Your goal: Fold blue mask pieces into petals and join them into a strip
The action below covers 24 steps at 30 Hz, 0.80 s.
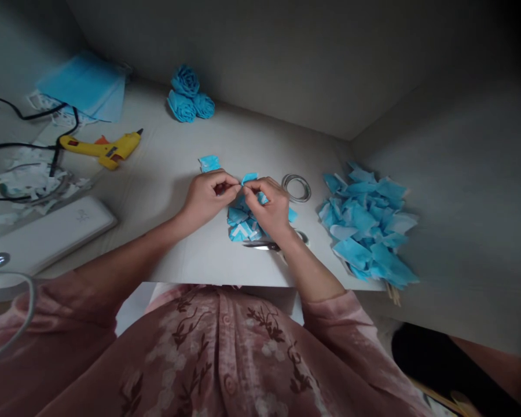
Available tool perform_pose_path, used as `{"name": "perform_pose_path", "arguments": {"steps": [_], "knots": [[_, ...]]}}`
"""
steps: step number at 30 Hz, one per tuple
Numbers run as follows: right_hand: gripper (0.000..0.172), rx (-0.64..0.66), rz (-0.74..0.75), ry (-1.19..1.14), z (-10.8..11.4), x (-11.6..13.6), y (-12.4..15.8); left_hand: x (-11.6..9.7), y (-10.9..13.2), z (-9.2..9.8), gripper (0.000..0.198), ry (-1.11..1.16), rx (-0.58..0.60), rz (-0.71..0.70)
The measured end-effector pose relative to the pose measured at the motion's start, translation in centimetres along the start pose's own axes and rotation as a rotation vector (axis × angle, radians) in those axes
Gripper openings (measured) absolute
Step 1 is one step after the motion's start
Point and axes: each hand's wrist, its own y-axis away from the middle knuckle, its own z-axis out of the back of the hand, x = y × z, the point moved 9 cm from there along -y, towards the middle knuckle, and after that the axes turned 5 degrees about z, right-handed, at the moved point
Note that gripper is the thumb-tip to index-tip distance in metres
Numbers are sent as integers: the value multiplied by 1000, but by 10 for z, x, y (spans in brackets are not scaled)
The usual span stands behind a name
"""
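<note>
Both hands meet over the middle of the table, fingertips almost touching. A small blue fabric piece [249,177] is pinched between the fingers of my right hand [269,202]. My left hand [211,196] is closed in a pinch at the near edge of the same piece. Below them lie several cut blue pieces [243,230], some with white strips. Another blue piece [209,163] rests just beyond my left hand. Scissors [263,246] lie partly under my right wrist. To the right of that hand is a roll of tape [296,188].
A large heap of blue petal-like pieces [367,223] stands at the right. Three blue fabric roses [186,95] sit at the back. On the left are a yellow glue gun [108,149], blue sheets [84,87], white scraps [30,182], black cables and a white power bank [56,231].
</note>
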Motion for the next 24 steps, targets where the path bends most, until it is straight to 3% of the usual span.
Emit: {"name": "perform_pose_path", "arguments": {"steps": [19, 24], "knots": [[16, -1, -14, -34, -1, -2, 0, 15, 1, -3, 10, 82, 7, 127], [16, 0, -91, -75, -1, -8, 0, 16, -1, -3, 8, 120, -2, 138]]}}
